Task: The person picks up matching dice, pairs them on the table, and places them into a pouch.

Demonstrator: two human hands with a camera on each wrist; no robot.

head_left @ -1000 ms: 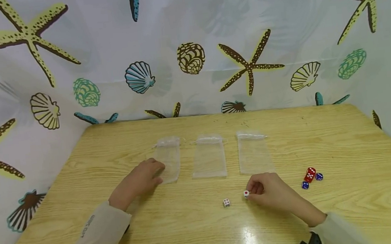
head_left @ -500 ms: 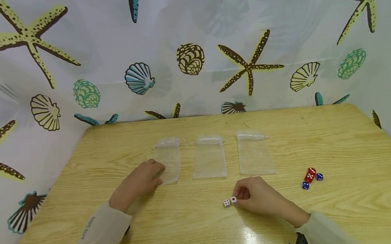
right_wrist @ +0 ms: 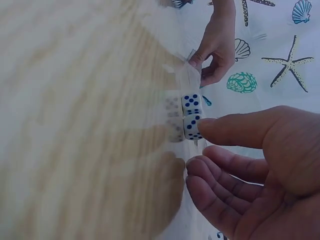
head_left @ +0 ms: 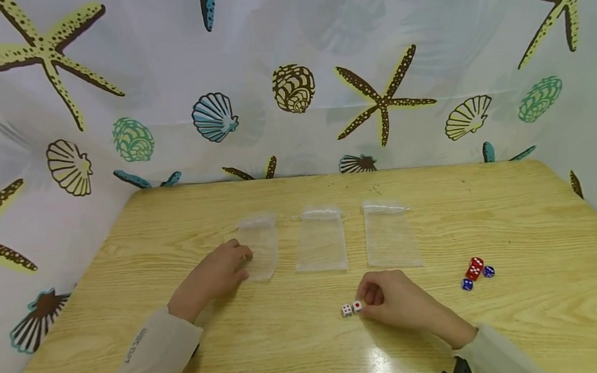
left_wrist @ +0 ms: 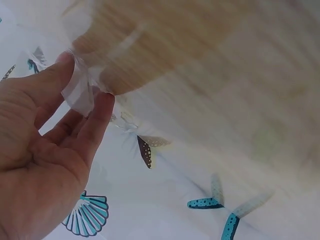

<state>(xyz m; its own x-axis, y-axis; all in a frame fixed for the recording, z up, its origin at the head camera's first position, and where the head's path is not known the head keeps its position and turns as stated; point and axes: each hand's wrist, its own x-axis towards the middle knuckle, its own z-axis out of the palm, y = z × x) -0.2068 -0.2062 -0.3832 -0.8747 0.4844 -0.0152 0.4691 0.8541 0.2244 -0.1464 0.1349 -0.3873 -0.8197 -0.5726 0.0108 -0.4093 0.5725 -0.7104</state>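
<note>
Right hand (head_left: 391, 300), fingers loosely curled, has slid one small white die (head_left: 357, 306) leftward until it touches the second white die (head_left: 346, 309). Left hand (head_left: 219, 271) still pinches the leftmost sheer white organza pouch (head_left: 259, 246); the white pair now looks gathered for bagging.

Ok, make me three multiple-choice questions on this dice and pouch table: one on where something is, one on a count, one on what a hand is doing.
1. Where do the two white dice lie?
A. inside the middle pouch
B. on the table in front of the pouches, at the right hand
C. beside the red die

2. How many sheer pouches lie in the row?
A. two
B. three
C. four

3. What is the left hand doing?
A. pinching the near corner of the left pouch
B. holding a blue die
C. lying flat, away from the pouches

Answers:
1 B, they sit side by side at the right hand fingertips.
2 B, left, middle pouch and right pouch.
3 A, the wrist view shows thumb and finger nipping the fabric.
</note>
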